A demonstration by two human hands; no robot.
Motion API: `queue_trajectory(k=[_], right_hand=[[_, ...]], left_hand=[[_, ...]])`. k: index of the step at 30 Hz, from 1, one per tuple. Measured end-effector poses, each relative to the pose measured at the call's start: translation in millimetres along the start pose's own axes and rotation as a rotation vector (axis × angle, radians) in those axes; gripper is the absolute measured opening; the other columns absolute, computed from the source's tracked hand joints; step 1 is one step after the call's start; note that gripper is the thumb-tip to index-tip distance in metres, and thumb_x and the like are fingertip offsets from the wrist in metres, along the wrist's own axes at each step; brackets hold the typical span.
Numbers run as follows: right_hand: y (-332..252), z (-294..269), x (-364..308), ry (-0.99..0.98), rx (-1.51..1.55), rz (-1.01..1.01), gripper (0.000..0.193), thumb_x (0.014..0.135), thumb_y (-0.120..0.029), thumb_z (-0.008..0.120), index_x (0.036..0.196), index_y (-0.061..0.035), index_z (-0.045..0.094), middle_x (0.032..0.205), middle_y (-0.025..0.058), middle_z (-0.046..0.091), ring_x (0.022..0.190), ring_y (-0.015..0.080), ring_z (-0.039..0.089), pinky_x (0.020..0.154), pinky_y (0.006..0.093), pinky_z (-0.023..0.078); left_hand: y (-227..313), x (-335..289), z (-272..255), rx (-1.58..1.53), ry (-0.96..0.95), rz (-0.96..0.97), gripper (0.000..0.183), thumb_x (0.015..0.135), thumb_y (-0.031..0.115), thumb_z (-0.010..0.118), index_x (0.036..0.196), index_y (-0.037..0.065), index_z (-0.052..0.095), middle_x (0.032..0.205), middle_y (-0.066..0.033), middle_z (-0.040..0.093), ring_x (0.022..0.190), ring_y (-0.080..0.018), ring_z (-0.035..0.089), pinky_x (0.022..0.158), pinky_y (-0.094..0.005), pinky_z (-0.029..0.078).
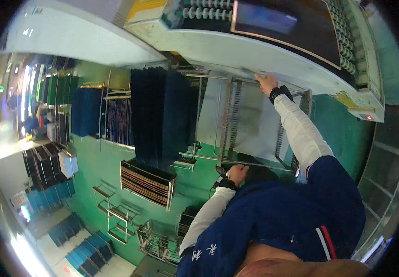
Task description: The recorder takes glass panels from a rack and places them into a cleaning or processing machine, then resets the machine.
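A metal slotted rack (231, 121) with coil-like toothed sides stands in front of me, with a pale flat sheet or panel (255, 117) visible between its sides. My left hand (237, 174) is closed at the near rail, by the rack's left corner. Farther off, my right hand (267, 84) reaches across to the far rail, close under the edge of the machine, its fingers partly curled round the rail. Both wrists wear black bands over light sleeves. Across the top lies a white roller conveyor machine (255, 51) carrying a dark, copper-edged panel (287, 30).
Left of the rack stand tall stacks of dark panels (158, 115) and a smaller rack of copper-edged panels (146, 184). Empty metal frames (118, 221) and a wire cart (158, 240) sit on the green floor (88, 161). A grey metal structure (384, 171) rises at right.
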State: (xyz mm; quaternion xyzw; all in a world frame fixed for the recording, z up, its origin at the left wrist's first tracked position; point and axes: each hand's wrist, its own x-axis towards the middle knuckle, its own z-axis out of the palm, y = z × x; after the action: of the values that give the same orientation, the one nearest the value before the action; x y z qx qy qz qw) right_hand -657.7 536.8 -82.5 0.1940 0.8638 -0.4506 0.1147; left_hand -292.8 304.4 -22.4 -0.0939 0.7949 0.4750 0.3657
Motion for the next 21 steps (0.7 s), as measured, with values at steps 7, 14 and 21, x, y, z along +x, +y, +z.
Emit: queue_trajectory(k=[7, 14, 21], right_hand=[[-5, -5, 18, -0.247, -0.47, -0.176, 0.042, 0.077, -0.034, 0.052, 0.084, 0.0057, 0.065, 0.077, 0.0245, 0.065, 0.065, 0.0352, 0.065, 0.068, 0.0409, 0.051], [-96, 1, -41, -0.341, -0.82, -0.118, 0.026, 0.077, -0.021, 0.052, 0.083, 0.0017, 0.064, 0.09, 0.0238, 0.064, 0.084, 0.0362, 0.063, 0.075, 0.0439, 0.049], [-20, -31, -2, -0.116, -0.39, -0.316, 0.021, 0.072, -0.012, 0.056, 0.09, -0.0071, 0.066, 0.092, 0.0166, 0.065, 0.084, 0.0339, 0.063, 0.07, 0.0411, 0.05]], left_hand=[[-6, -4, 16, -0.318, -0.018, -0.138, 0.033, 0.085, 0.028, 0.061, 0.074, -0.003, 0.064, 0.065, -0.0096, 0.064, 0.055, -0.0168, 0.059, 0.054, -0.0314, 0.047], [-15, -14, 28, -0.672, -0.115, -0.279, 0.034, 0.086, 0.026, 0.057, 0.072, -0.005, 0.063, 0.062, -0.01, 0.062, 0.051, -0.0211, 0.058, 0.052, -0.0353, 0.047], [-19, -16, 47, -1.6, -0.333, -0.493, 0.029, 0.09, 0.026, 0.055, 0.087, -0.002, 0.06, 0.069, -0.0099, 0.061, 0.064, -0.0209, 0.061, 0.057, -0.0341, 0.05]])
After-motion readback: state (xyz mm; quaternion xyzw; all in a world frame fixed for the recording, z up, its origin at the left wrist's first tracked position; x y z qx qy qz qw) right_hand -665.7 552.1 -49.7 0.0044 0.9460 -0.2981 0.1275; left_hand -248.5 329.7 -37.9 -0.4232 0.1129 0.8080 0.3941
